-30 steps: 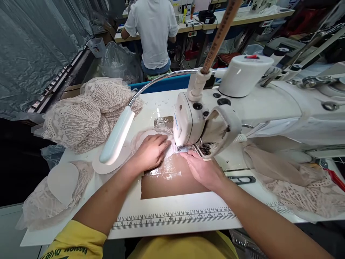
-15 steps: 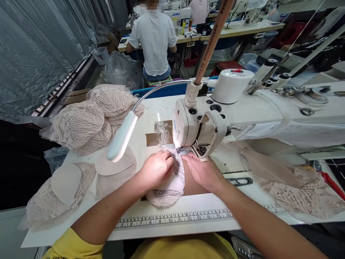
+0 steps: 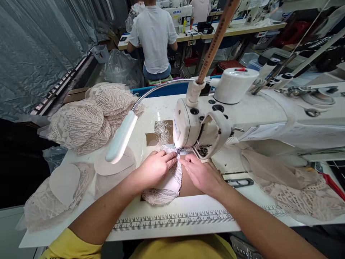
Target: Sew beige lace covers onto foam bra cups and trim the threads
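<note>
- The left hand (image 3: 156, 167) lies over a pale pink lace piece with a smooth white inner panel (image 3: 172, 181), fingers close together on top; I cannot tell whether its grip pinches the fabric.
- The right hand (image 3: 201, 174) has its fingertips at the lace's right edge, near the left fingertips; whether this grip pinches the edge, I cannot tell.
- The lace piece lies on the white table (image 3: 188, 204), its far end beside the needle area of a white sewing machine (image 3: 185, 124).
- A black printed ruler scale (image 3: 172, 218) runs along the table's near edge.
</note>
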The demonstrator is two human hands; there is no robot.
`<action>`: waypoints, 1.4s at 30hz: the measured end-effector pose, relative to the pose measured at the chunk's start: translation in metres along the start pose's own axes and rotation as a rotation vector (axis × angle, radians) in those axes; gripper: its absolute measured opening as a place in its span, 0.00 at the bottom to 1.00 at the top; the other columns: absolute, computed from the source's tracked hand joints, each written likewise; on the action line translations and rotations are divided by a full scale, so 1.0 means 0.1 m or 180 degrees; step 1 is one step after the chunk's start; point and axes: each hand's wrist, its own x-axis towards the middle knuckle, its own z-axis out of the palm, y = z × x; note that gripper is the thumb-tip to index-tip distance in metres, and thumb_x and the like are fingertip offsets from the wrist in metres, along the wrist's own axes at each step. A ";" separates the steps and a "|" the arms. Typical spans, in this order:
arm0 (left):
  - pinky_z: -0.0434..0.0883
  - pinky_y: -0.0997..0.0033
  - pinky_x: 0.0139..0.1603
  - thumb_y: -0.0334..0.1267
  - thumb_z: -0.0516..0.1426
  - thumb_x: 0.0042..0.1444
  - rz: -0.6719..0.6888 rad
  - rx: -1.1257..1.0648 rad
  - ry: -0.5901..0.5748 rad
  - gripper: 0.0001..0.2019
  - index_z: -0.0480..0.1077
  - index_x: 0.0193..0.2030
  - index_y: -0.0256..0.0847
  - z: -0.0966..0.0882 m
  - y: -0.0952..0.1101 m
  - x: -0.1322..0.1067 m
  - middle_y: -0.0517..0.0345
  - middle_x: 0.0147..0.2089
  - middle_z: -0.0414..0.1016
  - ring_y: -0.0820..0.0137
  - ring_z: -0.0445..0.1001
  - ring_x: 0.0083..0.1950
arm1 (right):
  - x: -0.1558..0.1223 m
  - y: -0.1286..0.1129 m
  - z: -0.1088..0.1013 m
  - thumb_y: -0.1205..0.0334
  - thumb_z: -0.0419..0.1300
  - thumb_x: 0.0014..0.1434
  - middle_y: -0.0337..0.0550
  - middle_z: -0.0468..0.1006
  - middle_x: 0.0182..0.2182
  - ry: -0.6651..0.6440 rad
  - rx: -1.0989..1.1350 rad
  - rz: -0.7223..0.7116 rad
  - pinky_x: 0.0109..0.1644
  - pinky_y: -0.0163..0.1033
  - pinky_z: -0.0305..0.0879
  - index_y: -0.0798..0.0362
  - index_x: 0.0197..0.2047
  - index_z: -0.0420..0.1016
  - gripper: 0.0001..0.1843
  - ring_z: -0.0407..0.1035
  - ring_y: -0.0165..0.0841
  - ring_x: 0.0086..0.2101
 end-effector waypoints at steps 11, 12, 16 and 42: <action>0.65 0.61 0.49 0.32 0.48 0.62 0.0160 0.0087 0.0132 0.21 0.62 0.62 0.34 0.04 -0.05 0.05 0.48 0.64 0.64 0.59 0.65 0.54 | 0.04 -0.06 0.02 0.73 0.51 0.58 0.48 0.76 0.45 0.0015 -0.0519 0.0166 0.31 0.36 0.58 0.52 0.55 0.72 0.24 0.67 0.32 0.32; 0.65 0.61 0.49 0.32 0.48 0.63 0.0169 0.0087 0.0150 0.21 0.63 0.62 0.34 0.04 -0.06 0.05 0.49 0.64 0.64 0.59 0.65 0.54 | 0.05 -0.06 0.02 0.74 0.51 0.58 0.48 0.77 0.45 0.0039 -0.0525 0.0163 0.31 0.36 0.59 0.52 0.55 0.73 0.24 0.67 0.33 0.32; 0.66 0.61 0.49 0.31 0.48 0.62 0.0215 0.0050 0.0212 0.19 0.65 0.60 0.37 0.03 -0.10 0.06 0.50 0.63 0.66 0.60 0.65 0.53 | 0.07 -0.07 0.01 0.74 0.50 0.59 0.47 0.78 0.42 0.0090 -0.0469 0.0131 0.35 0.36 0.61 0.53 0.54 0.73 0.23 0.69 0.33 0.33; 0.67 0.60 0.50 0.37 0.47 0.66 0.0261 -0.0478 0.0764 0.18 0.69 0.56 0.36 0.13 -0.17 0.08 0.50 0.57 0.72 0.61 0.67 0.49 | 0.02 0.01 0.05 0.71 0.48 0.61 0.46 0.77 0.33 0.0021 0.0134 0.0123 0.32 0.34 0.61 0.51 0.53 0.74 0.21 0.67 0.33 0.31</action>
